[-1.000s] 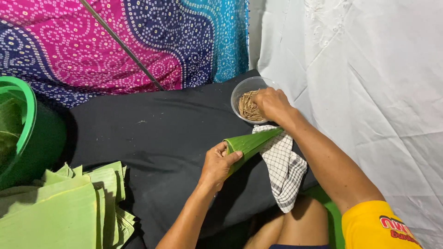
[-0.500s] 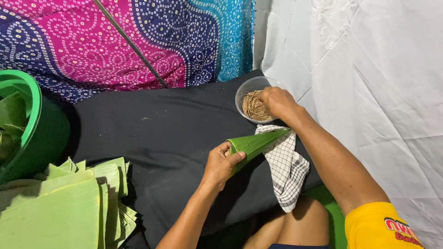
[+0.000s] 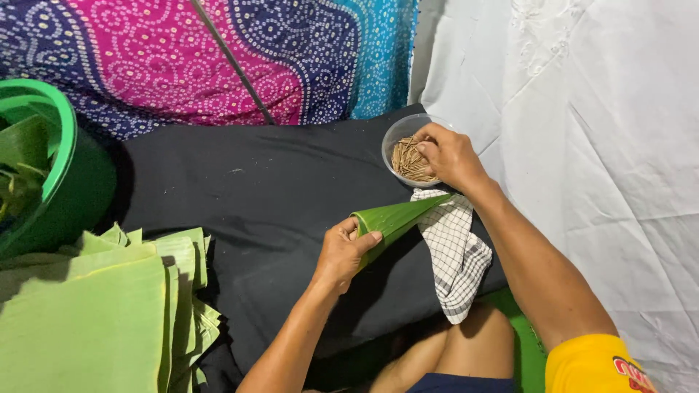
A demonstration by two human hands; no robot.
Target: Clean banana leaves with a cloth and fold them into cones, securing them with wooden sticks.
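Observation:
My left hand (image 3: 344,251) grips a green banana-leaf cone (image 3: 399,218) at its wide end, the tip pointing right over a checked cloth (image 3: 455,255). My right hand (image 3: 450,154) reaches into a small clear bowl (image 3: 397,138) filled with thin wooden sticks (image 3: 409,161), fingers pinched among them. Whether a stick is held between the fingers cannot be told. Both rest over a black cloth-covered surface (image 3: 262,196).
A stack of cut banana leaves (image 3: 95,306) lies at the lower left. A green plastic basin (image 3: 51,167) with leaves stands at the far left. Patterned fabric (image 3: 218,58) hangs behind, and a white sheet (image 3: 597,145) covers the right. My knee (image 3: 466,349) is below.
The view has shifted slightly. My right hand stays in the stick bowl with small finger movement; my left hand keeps holding the cone in the same place.

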